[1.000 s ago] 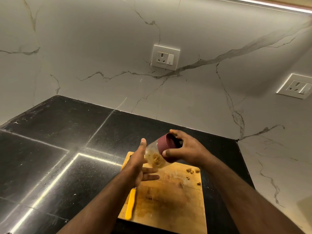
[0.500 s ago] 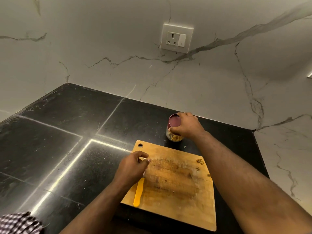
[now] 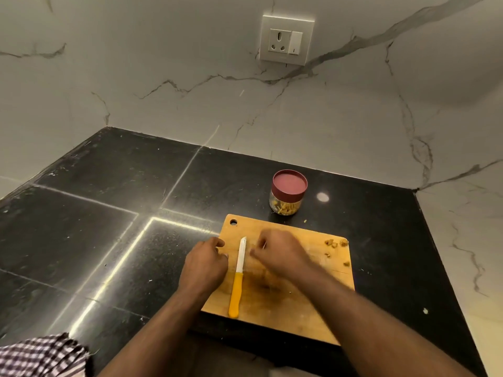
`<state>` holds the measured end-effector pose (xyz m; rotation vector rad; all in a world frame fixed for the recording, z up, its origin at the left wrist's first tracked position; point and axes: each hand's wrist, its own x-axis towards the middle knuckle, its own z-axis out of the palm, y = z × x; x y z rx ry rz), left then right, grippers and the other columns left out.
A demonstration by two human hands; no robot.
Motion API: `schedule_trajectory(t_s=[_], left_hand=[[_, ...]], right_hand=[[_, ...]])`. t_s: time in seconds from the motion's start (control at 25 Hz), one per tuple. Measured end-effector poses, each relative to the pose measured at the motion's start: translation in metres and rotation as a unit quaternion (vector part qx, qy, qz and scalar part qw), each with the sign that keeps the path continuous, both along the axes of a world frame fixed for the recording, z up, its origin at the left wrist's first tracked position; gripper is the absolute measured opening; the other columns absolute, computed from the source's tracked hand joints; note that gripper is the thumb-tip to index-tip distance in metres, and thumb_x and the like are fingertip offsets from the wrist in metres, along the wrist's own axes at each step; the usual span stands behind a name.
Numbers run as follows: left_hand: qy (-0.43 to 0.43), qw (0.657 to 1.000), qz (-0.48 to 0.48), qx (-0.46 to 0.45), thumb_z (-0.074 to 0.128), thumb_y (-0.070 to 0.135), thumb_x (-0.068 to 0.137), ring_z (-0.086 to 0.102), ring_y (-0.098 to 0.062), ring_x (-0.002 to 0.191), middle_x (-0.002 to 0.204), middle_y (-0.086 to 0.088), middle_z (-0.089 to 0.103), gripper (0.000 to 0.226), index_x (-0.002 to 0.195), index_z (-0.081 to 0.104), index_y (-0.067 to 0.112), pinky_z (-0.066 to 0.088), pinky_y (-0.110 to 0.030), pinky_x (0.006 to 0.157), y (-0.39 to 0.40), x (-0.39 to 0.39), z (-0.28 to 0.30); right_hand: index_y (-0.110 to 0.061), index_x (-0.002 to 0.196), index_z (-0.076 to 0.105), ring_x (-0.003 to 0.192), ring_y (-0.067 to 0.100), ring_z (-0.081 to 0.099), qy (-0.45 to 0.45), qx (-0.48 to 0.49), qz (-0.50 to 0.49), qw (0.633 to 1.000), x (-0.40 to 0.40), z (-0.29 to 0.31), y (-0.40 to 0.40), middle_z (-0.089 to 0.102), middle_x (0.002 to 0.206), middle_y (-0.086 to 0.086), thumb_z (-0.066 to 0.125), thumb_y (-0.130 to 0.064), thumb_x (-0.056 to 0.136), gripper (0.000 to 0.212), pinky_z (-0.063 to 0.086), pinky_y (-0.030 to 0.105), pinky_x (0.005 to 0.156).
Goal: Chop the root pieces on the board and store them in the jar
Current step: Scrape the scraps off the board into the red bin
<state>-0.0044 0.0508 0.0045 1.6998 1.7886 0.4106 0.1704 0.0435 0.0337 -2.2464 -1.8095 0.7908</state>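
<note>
A wooden cutting board lies on the black counter. A knife with a yellow handle and white blade rests on its left part, touched by neither hand. My left hand hovers at the board's left edge with loosely curled fingers and holds nothing. My right hand, blurred, is over the board just right of the blade, fingers curled down and holding nothing. A few chopped root pieces lie at the board's far right corner. The glass jar, capped by a maroon lid, stands upright behind the board with chopped pieces inside.
The black counter ends at marble walls behind and to the right. A wall socket sits above the jar. A checkered cloth shows at the lower left corner. Small crumbs dot the counter near the jar.
My right hand set the capped jar down behind the board, let go, and came back over the board. My left hand shifted left, uncovering the knife.
</note>
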Motion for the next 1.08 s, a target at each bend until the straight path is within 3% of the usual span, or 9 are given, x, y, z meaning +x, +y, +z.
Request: schedule_trajectory(t_s=[0.12,0.4,0.56,0.6,0.68,0.76,0.8,0.92,1.08], left_hand=[[0.026,1.0,-0.006,-0.016,0.056,0.025,0.094,0.052,-0.03,0.124,0.138,-0.008,0.051,0.045,0.138,0.052,0.026,0.048,-0.046,0.101,0.003,0.001,-0.004],[0.051,0.997,-0.037,-0.038,0.061,0.038,0.091,0.043,-0.037,0.132,0.148,-0.009,0.041,0.055,0.143,0.045,0.028,0.044,-0.05,0.104,0.001,0.003,-0.002],[0.078,0.992,-0.079,0.056,0.058,0.046,0.095,0.049,-0.027,0.121,0.131,-0.004,0.054,0.045,0.136,0.053,0.028,0.044,-0.042,0.097,-0.01,0.015,0.01],[0.033,0.994,-0.093,0.041,0.057,0.047,0.097,0.056,-0.02,0.107,0.117,-0.001,0.062,0.041,0.13,0.058,0.025,0.048,-0.036,0.087,-0.013,0.022,0.016],[-0.135,0.978,-0.096,-0.126,0.053,0.053,0.099,0.066,-0.016,0.085,0.093,0.0,0.069,0.042,0.122,0.064,0.019,0.054,-0.032,0.075,-0.021,0.034,0.028],[-0.306,0.898,-0.064,-0.31,0.051,0.056,0.099,0.074,-0.02,0.081,0.092,-0.005,0.077,0.042,0.118,0.066,0.022,0.06,-0.038,0.076,-0.03,0.039,0.035],[-0.346,0.876,-0.048,-0.333,0.052,0.053,0.1,0.076,-0.022,0.081,0.094,-0.006,0.077,0.038,0.116,0.066,0.021,0.061,-0.039,0.074,-0.032,0.039,0.035],[-0.329,0.913,0.006,-0.241,0.053,0.034,0.104,0.068,-0.023,0.075,0.093,-0.011,0.072,0.028,0.121,0.062,0.014,0.056,-0.035,0.065,-0.024,0.026,0.021],[-0.141,0.988,-0.005,-0.059,0.052,0.029,0.104,0.063,-0.024,0.087,0.099,-0.006,0.066,0.026,0.123,0.06,0.013,0.055,-0.043,0.08,-0.003,0.0,0.008]], right_hand=[[-0.025,0.091,0.062,0.077,0.015,0.058,-0.026,-0.054,0.019,0.998,-0.029,-0.021,-0.03,0.062,0.085,-0.004,0.063,-0.064,0.08,0.041,0.05,0.033,0.063],[-0.024,0.096,0.063,0.083,0.017,0.06,-0.057,-0.003,-0.063,0.996,-0.021,-0.02,-0.053,0.062,0.091,-0.004,0.062,-0.052,0.076,0.034,0.052,0.033,0.065],[-0.024,0.079,0.066,0.075,0.01,0.062,0.062,0.023,-0.158,0.985,0.002,-0.019,-0.061,0.066,0.078,-0.008,0.073,-0.036,0.075,0.014,0.057,0.035,0.068],[-0.023,0.079,0.068,0.074,0.01,0.064,0.129,0.043,-0.19,0.972,0.006,-0.017,-0.064,0.068,0.078,-0.007,0.076,-0.029,0.077,0.01,0.058,0.033,0.069],[-0.021,0.085,0.069,0.075,0.013,0.069,0.279,0.081,-0.246,0.925,0.006,-0.01,-0.069,0.071,0.082,-0.002,0.075,-0.02,0.083,0.007,0.06,0.032,0.069],[-0.019,0.092,0.07,0.082,0.017,0.072,0.369,0.074,-0.242,0.894,0.0,-0.003,-0.072,0.073,0.087,0.002,0.069,-0.015,0.09,0.005,0.061,0.034,0.072],[-0.019,0.094,0.071,0.084,0.017,0.072,0.387,0.063,-0.218,0.894,-0.003,-0.001,-0.074,0.074,0.089,0.002,0.067,-0.014,0.092,0.007,0.06,0.031,0.071],[-0.023,0.098,0.073,0.084,0.012,0.069,0.306,0.074,-0.18,0.932,0.008,0.0,-0.078,0.073,0.09,-0.005,0.067,-0.02,0.092,0.009,0.058,0.028,0.074],[-0.024,0.109,0.069,0.089,0.005,0.061,0.021,0.12,-0.29,0.949,0.067,-0.017,-0.09,0.067,0.103,-0.009,0.065,-0.021,0.089,0.021,0.051,0.022,0.074]])
